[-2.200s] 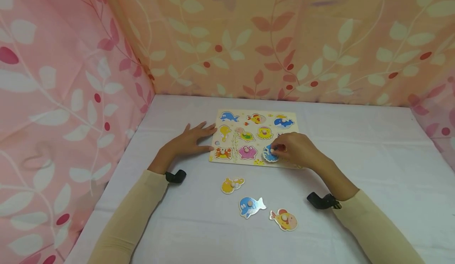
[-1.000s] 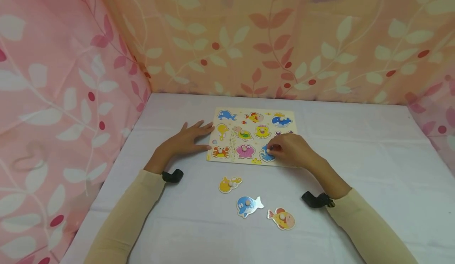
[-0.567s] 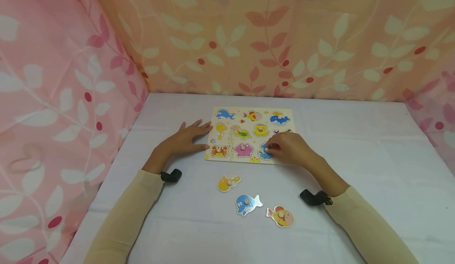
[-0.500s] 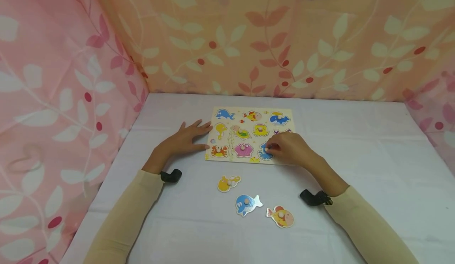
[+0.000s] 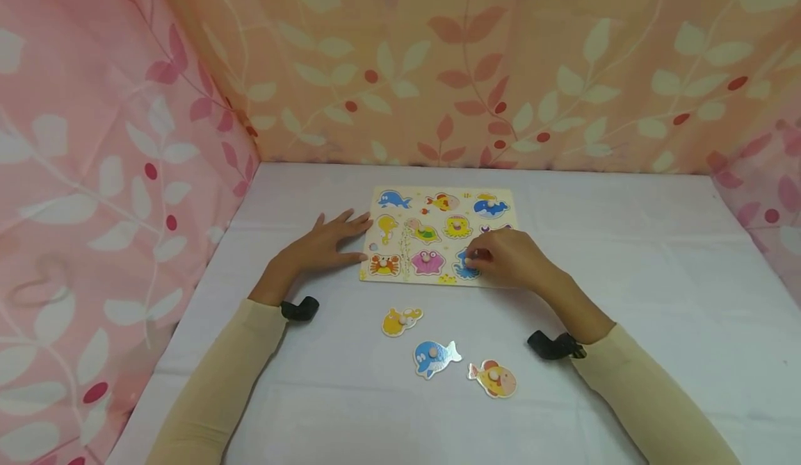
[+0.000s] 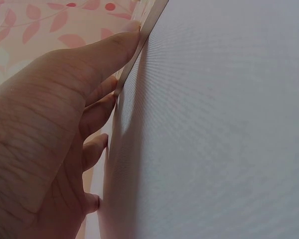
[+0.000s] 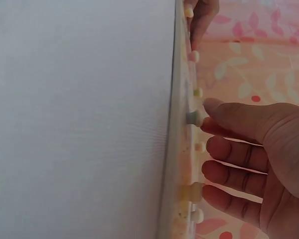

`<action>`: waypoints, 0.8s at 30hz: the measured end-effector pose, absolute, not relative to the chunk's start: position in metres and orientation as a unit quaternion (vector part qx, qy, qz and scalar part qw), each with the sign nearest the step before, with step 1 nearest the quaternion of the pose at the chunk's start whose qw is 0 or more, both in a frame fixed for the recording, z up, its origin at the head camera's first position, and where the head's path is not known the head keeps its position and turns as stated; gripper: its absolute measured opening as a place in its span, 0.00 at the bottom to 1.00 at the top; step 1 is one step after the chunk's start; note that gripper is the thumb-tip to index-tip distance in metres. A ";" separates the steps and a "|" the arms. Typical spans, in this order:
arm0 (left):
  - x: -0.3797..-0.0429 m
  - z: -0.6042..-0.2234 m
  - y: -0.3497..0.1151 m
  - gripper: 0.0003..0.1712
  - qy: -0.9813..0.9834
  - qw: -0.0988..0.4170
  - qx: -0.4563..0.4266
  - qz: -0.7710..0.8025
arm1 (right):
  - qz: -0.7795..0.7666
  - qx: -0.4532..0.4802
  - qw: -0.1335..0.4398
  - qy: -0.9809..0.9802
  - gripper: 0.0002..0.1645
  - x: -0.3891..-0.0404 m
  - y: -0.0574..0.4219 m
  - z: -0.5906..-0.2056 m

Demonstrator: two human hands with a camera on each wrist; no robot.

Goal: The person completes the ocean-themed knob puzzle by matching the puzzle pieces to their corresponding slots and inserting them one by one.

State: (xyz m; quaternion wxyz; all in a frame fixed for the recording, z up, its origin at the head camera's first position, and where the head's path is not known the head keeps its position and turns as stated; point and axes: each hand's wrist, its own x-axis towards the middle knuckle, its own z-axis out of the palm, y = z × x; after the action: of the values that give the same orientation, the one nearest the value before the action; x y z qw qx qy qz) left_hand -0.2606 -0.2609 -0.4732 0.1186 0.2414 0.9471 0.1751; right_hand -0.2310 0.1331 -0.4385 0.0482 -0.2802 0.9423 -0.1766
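A wooden peg puzzle board [image 5: 400, 281] with sea-animal pictures lies at mid-table in the head view. My right hand [image 5: 516, 258] is over its lower right corner, thumb and forefinger pinching the knob of a blue puzzle piece [image 5: 462, 269], partly covered by the fingers. In the right wrist view, the thumb and forefinger meet at a knob [image 7: 194, 118], with the other fingers loosely bent. My left hand [image 5: 328, 242] spreads its fingers along the board's left edge, thumb near the lower corner. The left wrist view has those fingertips [image 6: 132, 37] against the board's side.
Three loose pieces lie nearer me: a yellow one [image 5: 400, 322], a blue whale-like one [image 5: 432, 359] and a yellow-orange fish [image 5: 497, 381]. Pieces with knobs, such as the crab [image 5: 384, 265] and pink shell [image 5: 428, 262], sit in the board. Patterned curtains [image 5: 375, 69] stand behind the white-covered table.
The blue piece under my right hand, its white rim showing earlier, now sits lower in the board. The right fingers stay at its knob; the left hand keeps its place. The view shifts slightly.
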 end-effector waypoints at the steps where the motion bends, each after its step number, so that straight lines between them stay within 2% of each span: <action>1: -0.261 -0.473 -0.261 0.50 0.947 0.118 0.242 0.174 | -0.178 -0.277 0.048 0.943 0.13 -0.230 0.133 -0.436; 14: -0.264 -0.473 -0.259 0.49 0.946 0.111 0.250 0.177 | -0.221 -0.300 0.031 0.927 0.14 -0.205 0.141 -0.390; 24: -0.263 -0.475 -0.263 0.48 0.944 0.110 0.253 0.179 | -0.180 -0.348 0.071 0.917 0.13 -0.177 0.152 -0.403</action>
State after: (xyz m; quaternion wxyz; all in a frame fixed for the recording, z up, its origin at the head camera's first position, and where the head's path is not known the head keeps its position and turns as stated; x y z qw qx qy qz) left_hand -0.2631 -0.2625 -0.4753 0.1103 0.2535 0.9443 0.1787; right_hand -0.1767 0.1518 -0.4030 0.0709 -0.3481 0.9173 -0.1798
